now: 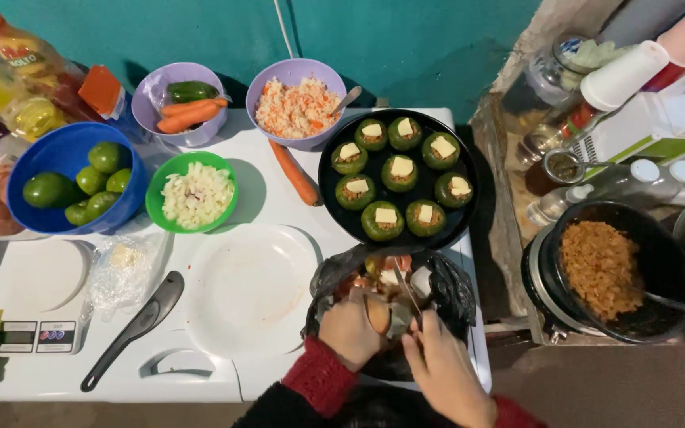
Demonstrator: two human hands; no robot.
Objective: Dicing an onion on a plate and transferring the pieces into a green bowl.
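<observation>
The head camera looks straight down on a white tabletop crowded with cooking things. At the bottom edge, the left hand is curled closed around a small brownish vegetable piece, holding it over an open black plastic bag that holds scraps. The right hand is closed on a knife, whose thin blade points up and away over the bag's mouth, just beside the held piece.

The piece looks small, rounded and probably damp, so it is likely slippery and light; a firm pinch across its sides, with fingertips kept off the blade's path, seems the safest hold. The bag is limp and will not support anything pressed against it.

Just beyond the bag sits a round black pan filled with stuffed green peppers, each topped with a pale square slice. To its left lies a loose carrot, then an empty white plate and a green bowl of chopped onion. A purple bowl of rice mix and a purple bowl with carrots stand at the back. A blue bowl of avocados, a kitchen scale and a black ladle occupy the left. A black pot of browned filling stands apart on the right.
</observation>
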